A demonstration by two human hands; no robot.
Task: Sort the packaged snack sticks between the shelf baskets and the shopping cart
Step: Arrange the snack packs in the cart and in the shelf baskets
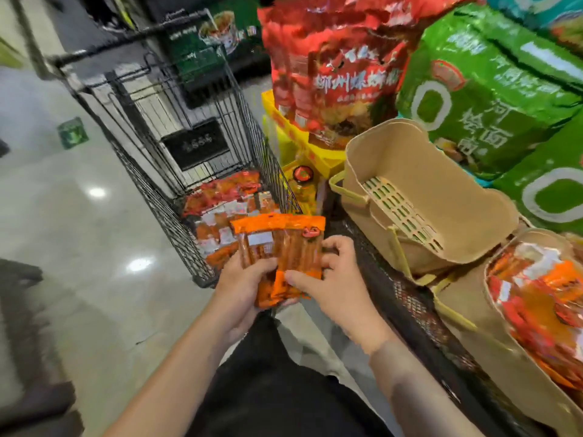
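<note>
Shop aisle: my left hand (243, 280) and right hand (331, 280) both clamp light, slippery, floppy snack stick packs (280, 247); I'd pinch edges.

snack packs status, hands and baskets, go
Left hand and right hand both gripping snack packs. Near beige basket empty, ready. Cart holds more. Nothing blocking.

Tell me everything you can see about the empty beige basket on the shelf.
The empty basket is beige, looks like plastic, with smooth walls, a slotted bottom panel and a yellowish handle at its near-left end. It lies tipped, its opening facing the camera, on the dark mesh shelf. It leans against a second, snack-filled basket; green bags stand behind. Neither hand touches it.
</note>
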